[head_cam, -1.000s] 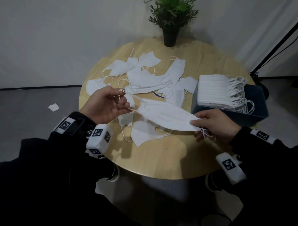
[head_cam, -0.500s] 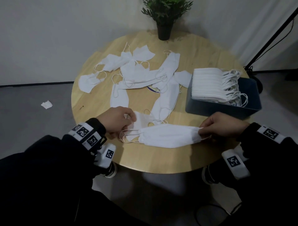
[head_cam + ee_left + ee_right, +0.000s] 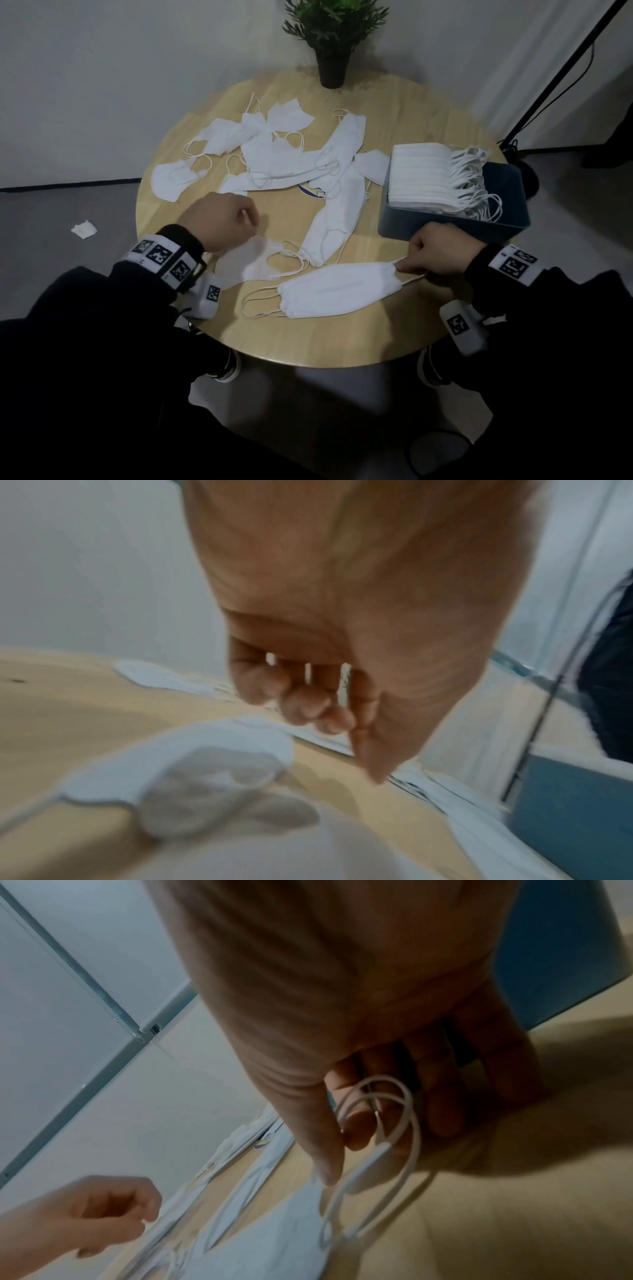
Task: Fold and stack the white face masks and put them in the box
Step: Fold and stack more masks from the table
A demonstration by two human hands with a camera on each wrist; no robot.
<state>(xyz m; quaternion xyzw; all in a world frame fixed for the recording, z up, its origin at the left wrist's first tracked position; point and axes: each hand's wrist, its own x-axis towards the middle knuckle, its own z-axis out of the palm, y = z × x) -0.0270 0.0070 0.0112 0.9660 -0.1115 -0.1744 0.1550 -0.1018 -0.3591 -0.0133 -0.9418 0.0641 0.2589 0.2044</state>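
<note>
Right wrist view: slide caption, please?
Right hand pinches folded white face mask by its ear loops on round wooden table.

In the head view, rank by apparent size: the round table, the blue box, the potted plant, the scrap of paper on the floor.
1. Round table
2. Blue box
3. Potted plant, nearly matching the box; it stands farther away, so this order is unsure
4. Scrap of paper

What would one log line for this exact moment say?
right hand: pinches flat folded white mask on round wooden table | left hand: curled, empty | blue box: holds white mask stack
</note>
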